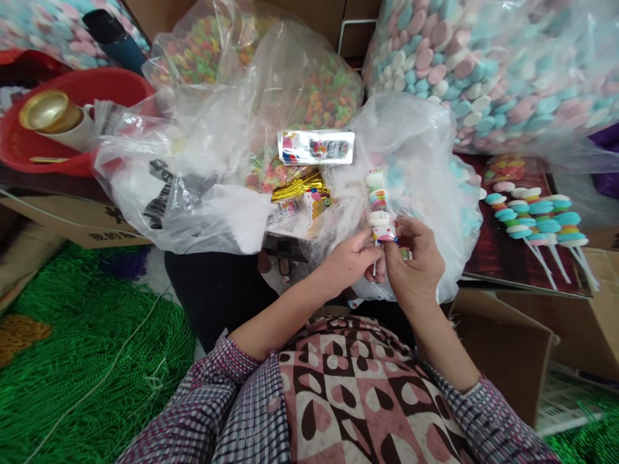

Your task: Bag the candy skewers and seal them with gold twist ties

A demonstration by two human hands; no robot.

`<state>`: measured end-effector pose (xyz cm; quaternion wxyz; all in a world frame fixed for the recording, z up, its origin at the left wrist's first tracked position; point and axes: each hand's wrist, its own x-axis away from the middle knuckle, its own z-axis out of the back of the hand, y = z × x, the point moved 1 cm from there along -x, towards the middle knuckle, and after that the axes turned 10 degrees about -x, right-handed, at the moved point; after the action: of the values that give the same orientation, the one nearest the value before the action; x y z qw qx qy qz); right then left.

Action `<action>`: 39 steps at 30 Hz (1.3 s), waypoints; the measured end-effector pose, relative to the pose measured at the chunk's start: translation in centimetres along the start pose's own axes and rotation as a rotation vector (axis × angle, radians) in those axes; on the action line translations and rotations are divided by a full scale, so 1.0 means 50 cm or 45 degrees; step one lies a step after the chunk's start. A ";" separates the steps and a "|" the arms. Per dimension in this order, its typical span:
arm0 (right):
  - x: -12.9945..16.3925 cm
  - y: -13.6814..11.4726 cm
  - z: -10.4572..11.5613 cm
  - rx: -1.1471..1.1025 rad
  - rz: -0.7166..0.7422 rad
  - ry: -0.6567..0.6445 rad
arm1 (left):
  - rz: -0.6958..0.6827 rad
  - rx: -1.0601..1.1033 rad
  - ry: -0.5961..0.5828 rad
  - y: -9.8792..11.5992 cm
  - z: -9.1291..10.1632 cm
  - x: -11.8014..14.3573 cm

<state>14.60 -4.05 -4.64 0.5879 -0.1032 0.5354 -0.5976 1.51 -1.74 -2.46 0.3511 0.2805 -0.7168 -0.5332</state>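
Note:
A marshmallow skewer (378, 200) in a printed clear wrapper stands upright between my two hands. My left hand (355, 258) pinches its lower end, close to the white stick. With the thumb and fingers of my right hand (414, 261), I grip the printed bottom of the wrapper from the other side. Beyond my hands lies a stack of flat printed wrappers (316, 147). Gold twist ties (298, 187) sit in a bunch just below that stack. Unwrapped marshmallow skewers (541, 216) with white sticks rest in a group to the right.
Large clear bags hold pastel marshmallows (483, 71) at the back right and ring-shaped gummies (319, 90) at the back middle. A red basin (116, 84) with a gold bowl (48, 111) stands at the left. Green cord (87, 361) covers the lower left. An open cardboard box (503, 348) is at the lower right.

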 end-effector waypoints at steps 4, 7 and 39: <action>0.010 -0.007 0.000 -0.277 -0.107 0.019 | 0.031 0.092 0.077 0.005 0.010 0.001; 0.017 -0.018 0.010 -0.528 -0.319 0.029 | 0.027 0.143 0.151 0.004 0.016 0.000; 0.032 -0.049 -0.039 -0.887 -0.623 0.001 | -0.248 -0.411 0.326 -0.030 0.014 -0.008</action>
<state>11.22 -5.00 -4.35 0.3586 -0.4196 0.6652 -0.5028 1.23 -1.46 -4.11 0.4263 0.3537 -0.5414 -0.6325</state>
